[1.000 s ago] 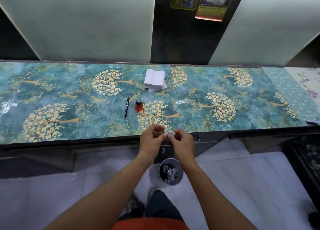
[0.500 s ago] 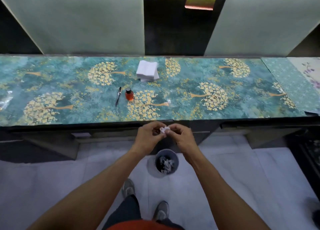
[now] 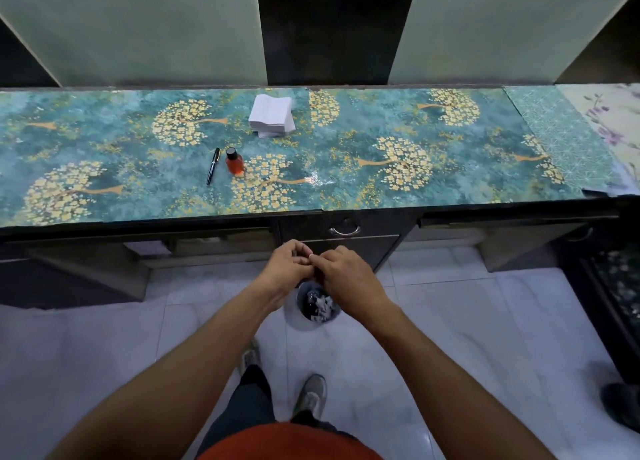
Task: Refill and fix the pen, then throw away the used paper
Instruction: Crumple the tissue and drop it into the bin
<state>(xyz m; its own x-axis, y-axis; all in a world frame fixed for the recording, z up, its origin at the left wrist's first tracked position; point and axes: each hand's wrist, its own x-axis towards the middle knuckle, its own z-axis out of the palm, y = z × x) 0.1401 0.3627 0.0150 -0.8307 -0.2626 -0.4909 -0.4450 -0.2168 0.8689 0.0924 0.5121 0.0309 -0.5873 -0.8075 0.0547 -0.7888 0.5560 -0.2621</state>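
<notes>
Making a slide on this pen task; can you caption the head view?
Both hands, left hand and right hand, meet above the floor bin; pen and ink bottle rest on the counter.

Glossy film shines over the teal, gold-flowered desk top (image 3: 346,137), with a matt white paper stack (image 3: 272,116) on it. Polished pale marble-look floor tiles (image 3: 433,321) below, curved bright metal drawer handle (image 3: 344,230).

Both hands are held together in front of the counter's edge, the left hand (image 3: 289,265) and right hand (image 3: 341,274) curled, fingertips touching. What is pinched between them cannot be made out. A bin (image 3: 319,306) of crumpled paper is seen just below the grip; a pen (image 3: 213,166) and ink bottle (image 3: 234,161) are seen beyond it, on the counter (image 3: 450,169).
</notes>
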